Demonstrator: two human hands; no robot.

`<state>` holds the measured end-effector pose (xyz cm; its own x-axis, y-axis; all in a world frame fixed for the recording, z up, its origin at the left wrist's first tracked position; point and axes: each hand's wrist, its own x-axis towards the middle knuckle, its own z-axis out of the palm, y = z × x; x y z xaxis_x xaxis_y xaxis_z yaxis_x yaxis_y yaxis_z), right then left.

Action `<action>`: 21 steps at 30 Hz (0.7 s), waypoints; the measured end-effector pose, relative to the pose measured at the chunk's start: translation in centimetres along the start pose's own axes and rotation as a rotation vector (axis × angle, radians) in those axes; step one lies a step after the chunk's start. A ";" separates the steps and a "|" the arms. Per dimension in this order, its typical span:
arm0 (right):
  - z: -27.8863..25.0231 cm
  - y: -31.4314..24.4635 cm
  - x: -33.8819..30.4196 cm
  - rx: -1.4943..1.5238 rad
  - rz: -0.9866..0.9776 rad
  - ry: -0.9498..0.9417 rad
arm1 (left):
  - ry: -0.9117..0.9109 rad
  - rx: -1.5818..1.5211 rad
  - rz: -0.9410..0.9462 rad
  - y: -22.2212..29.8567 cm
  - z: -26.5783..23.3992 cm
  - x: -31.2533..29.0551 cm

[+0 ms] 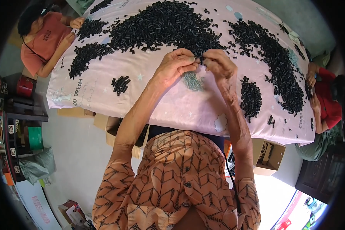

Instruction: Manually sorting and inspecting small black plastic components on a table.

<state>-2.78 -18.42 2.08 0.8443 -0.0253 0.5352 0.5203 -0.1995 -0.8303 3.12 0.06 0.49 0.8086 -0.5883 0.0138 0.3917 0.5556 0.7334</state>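
Observation:
My left hand and my right hand meet fingertip to fingertip above the near edge of a big heap of small black tube-like pieces. Both are closed in a pinch. Whatever sits between the fingers is too small and too dark against the heap to make out. On the cloth left of my forearms lies a small cluster of black pieces. A larger oval pile lies to the right of my right forearm.
A pink patterned cloth covers the table. A long pile of black pieces curves along the right side. One person in a red-orange shirt works at left, another in red at right. Cardboard boxes stand below the near edge.

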 end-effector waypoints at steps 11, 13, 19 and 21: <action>-2.3 1.6 0.7 0.014 0.333 0.354 | 0.096 0.058 0.235 1.4 -0.4 0.0; -2.7 2.2 0.6 -0.191 0.269 0.219 | 0.091 0.045 0.235 1.3 -0.5 0.1; -2.4 1.5 0.7 -0.594 0.020 0.181 | 0.138 0.033 0.215 1.3 -0.8 0.0; -3.3 1.9 0.9 -0.611 0.070 0.251 | 0.147 0.031 0.206 1.4 -0.8 0.0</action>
<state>-1.50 -22.06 1.47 0.7796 -0.2709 0.5646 0.2370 -0.7069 -0.6664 3.98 1.27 0.97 0.9259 -0.3715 0.0679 0.2002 0.6352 0.7459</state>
